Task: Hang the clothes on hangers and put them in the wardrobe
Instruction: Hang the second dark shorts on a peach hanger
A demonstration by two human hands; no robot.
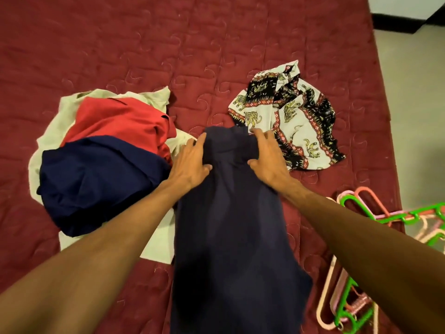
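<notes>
Clothes count first: five pieces on the bed (168, 44). One dark garment (231, 225) lies lengthwise in the middle, running from the near edge up toward the centre. Left of it sits a pile of three: a cream piece (55, 124) at the bottom, a red piece (120, 121) on that, and a navy piece (96, 179) on the near side of the heap. The fifth is a print shirt (301, 121) with elephants on it, crumpled just to the right, its near corner touching the dark garment's far end.

Two hands are in view, both on the far end of the dark garment. The left hand (190, 162) lies along its left side with fingers straight and the thumb on the cloth. The right hand (269, 160) lies flat on its right side, fingers spread, not curled round anything. The fabric looks bunched up between them.

Hangers (409, 212) are pink and green, tangled in two clumps, one at the bed's right edge and a second clump (346, 297) nearer the person. It's too jumbled for an exact number.

For room, the whole far half of the quilt is bare. The right edge is tight, with hangers sitting right on it and pale floor (414, 92) beyond.
</notes>
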